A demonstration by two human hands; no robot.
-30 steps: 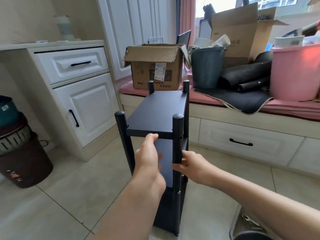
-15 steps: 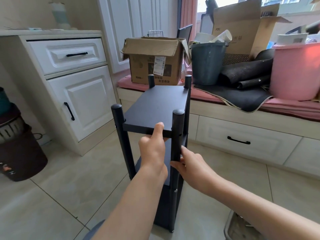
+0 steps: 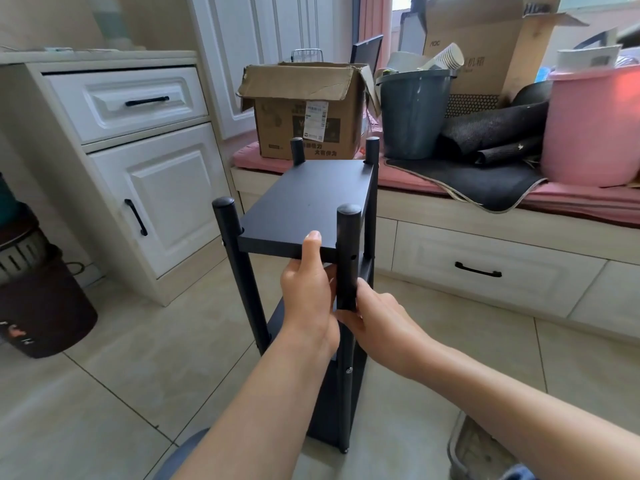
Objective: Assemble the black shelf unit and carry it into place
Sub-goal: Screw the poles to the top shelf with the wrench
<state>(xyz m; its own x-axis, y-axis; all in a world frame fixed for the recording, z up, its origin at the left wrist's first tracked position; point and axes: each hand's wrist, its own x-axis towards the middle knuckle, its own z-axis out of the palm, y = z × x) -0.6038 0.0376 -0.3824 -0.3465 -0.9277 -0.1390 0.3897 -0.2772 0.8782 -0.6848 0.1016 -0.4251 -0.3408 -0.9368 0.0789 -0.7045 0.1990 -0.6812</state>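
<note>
So the shelf (image 3: 308, 199) is standing upright on the tile floor (image 3: 104, 393), right in front of the window bench (image 3: 485, 230). Everything below is placed relative to the shelf.

Left hand (image 3: 308, 289) grips the near edge of the top board, thumb lying on top of the board and the fingers curled underneath. Right hand (image 3: 377, 320) is just beside it, wrapped around the near right post (image 3: 348, 258) a bit below the top board, fingers closed round the post from behind. The two hands are almost touching.

Left of the shelf there's a white cabinet (image 3: 138, 174) with a drawer and a door, and further left a dark brown bin (image 3: 41, 306) on the floor. Behind the shelf, up on the bench, sits an open cardboard box (image 3: 304, 109). To the right of that box is a grey bucket (image 3: 414, 112), then some rolled black mats (image 3: 491, 136), and a pink tub (image 3: 592, 126) at the far right. A bigger cardboard box (image 3: 485, 46) stands behind the bucket.
</note>
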